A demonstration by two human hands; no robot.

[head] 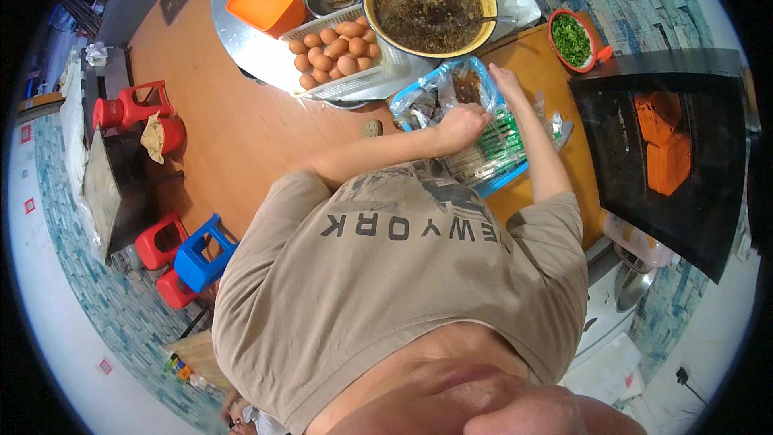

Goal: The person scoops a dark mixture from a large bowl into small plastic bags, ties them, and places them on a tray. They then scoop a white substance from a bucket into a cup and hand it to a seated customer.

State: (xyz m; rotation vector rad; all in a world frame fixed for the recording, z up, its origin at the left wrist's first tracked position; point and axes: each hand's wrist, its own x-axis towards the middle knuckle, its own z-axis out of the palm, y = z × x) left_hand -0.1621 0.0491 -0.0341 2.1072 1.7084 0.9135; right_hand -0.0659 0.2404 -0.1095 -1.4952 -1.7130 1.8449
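Note:
A blue plastic basket (504, 178) stands before me, holding clear plastic bags (445, 87), a bag of brown, glossy food (466, 86) and a pack of thin sticks with green printed wrappers (498, 139). My left hand (464, 127) is over the middle of the basket, its curled fingers closed on clear plastic beside the brown food. At the basket's right side, my right hand (506, 83) reaches down to the rim and the plastic there; its fingertips are partly hidden, so its grip cannot be told.
Beyond the basket stand a yellow-rimmed bowl of dark liquid (429, 3) with a utensil and a white basket of brown eggs (305, 95). An orange container (266, 3) is farther left. Chopped greens (570, 40) fill a red-rimmed bowl at right, near a black panel (610, 133). Plastic stools (202, 254) stand left.

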